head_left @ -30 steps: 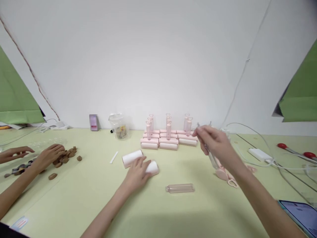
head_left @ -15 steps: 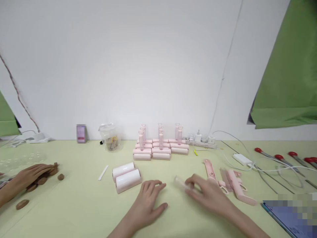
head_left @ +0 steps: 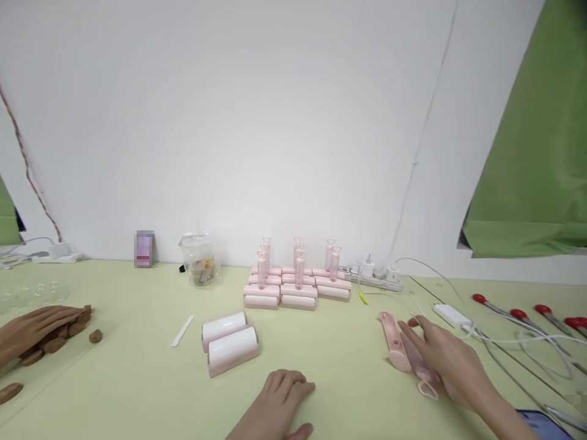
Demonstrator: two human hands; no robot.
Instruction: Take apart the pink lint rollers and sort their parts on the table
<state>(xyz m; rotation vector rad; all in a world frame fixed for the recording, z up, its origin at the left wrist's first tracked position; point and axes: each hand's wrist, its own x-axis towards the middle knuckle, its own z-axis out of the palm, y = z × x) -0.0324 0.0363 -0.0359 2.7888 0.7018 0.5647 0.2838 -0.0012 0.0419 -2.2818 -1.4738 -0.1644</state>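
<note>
My left hand (head_left: 282, 406) rests on the green table with its fingers a little bent, the thumb apart and nothing held. On the right, my right hand (head_left: 452, 360) has its fingers closed around a translucent pink handle (head_left: 416, 359) ending in a loop; the palm side is hidden. Just left of it lies a pink curved plastic piece (head_left: 395, 342). Two white rolls in pink holders (head_left: 233, 349) lie beyond my left hand. Farther back, several pink lint rollers (head_left: 299, 296) stand in rows, their clear handles upright.
By the wall are a power strip (head_left: 376, 280), a bagged cup (head_left: 200, 263) and a phone-like box (head_left: 144, 249). A white strip (head_left: 182, 331) lies left. Red-handled tools (head_left: 520, 315), cables and a white adapter (head_left: 452, 316) sit right. Another person's hand (head_left: 41, 330) covers brown pieces.
My right hand has moved right, from a clear tube-like piece near the middle to the pink parts, and the looped handle has shifted. My left hand sits lower in view. The view has shifted slightly.
</note>
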